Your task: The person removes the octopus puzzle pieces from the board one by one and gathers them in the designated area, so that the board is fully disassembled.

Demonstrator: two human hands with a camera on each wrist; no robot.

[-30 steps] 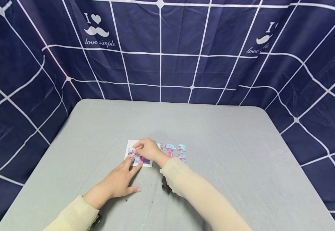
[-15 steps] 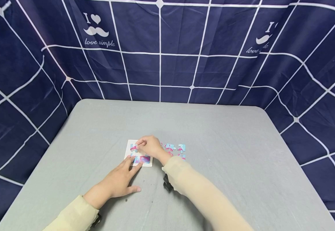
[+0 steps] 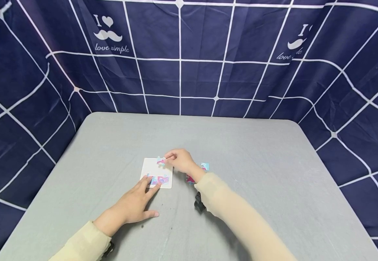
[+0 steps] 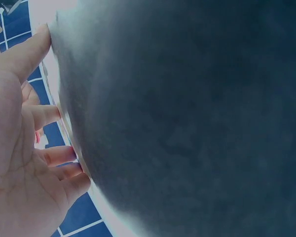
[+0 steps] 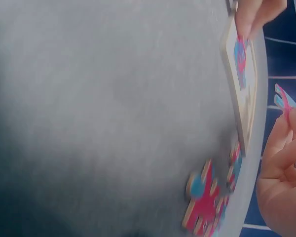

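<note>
Right grip [image 3: 180,160] pinches puzzle piece [image 3: 160,161] above tray [image 3: 150,167].

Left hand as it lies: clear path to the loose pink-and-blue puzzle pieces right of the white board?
Probably not: the left hand presses the white puzzle board, and the right hand and forearm lie across the way to the loose pieces.

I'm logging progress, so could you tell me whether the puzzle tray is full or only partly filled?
Partly filled: the puzzle tray shows bare board above pieces along its near edge; the right hand pinches another piece.
</note>
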